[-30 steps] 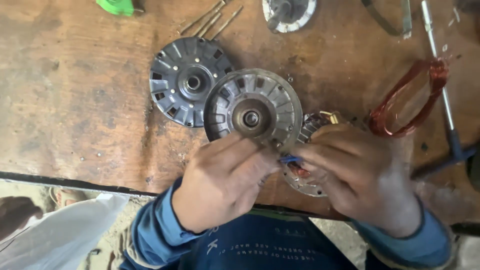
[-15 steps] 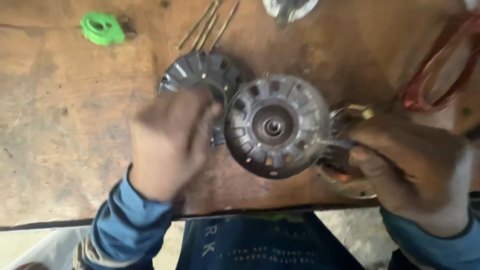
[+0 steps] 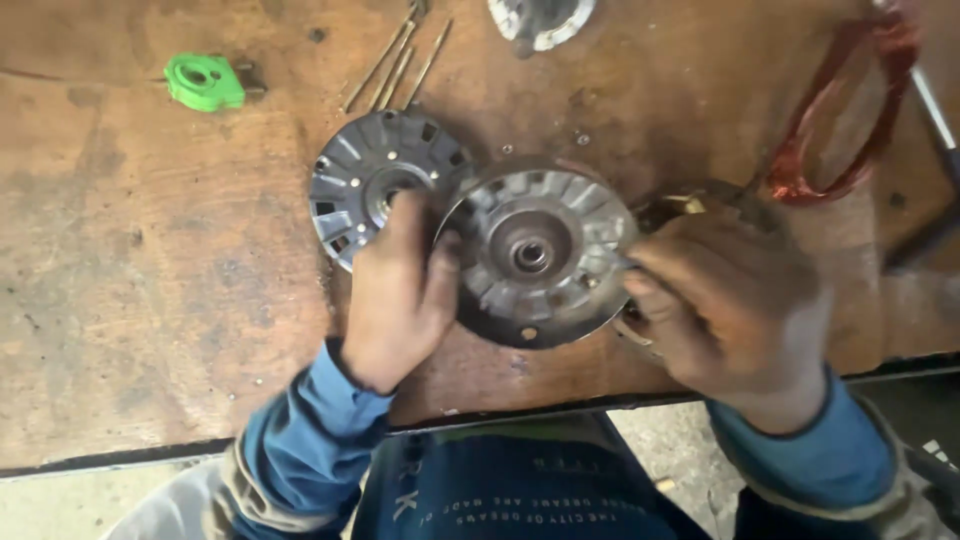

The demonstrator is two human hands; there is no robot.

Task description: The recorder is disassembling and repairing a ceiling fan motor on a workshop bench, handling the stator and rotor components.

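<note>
- Your left hand has moved since a second ago: then it pinched something small together with your right hand at the bench edge; now it lies with fingers loosely curled against the left rim of the front cover, steadying it rather than clamping it.
- Your right hand is closed on the cover's right rim; a part under it is mostly hidden, so I cannot tell what else it holds.
- The cover now sits between both hands, hub up, overlapping the second cover behind it.
- That suggests the fine finger work has given way to handling the cover itself.
- Copper coil, thin rods and green piece lie apart on the bench.
</note>
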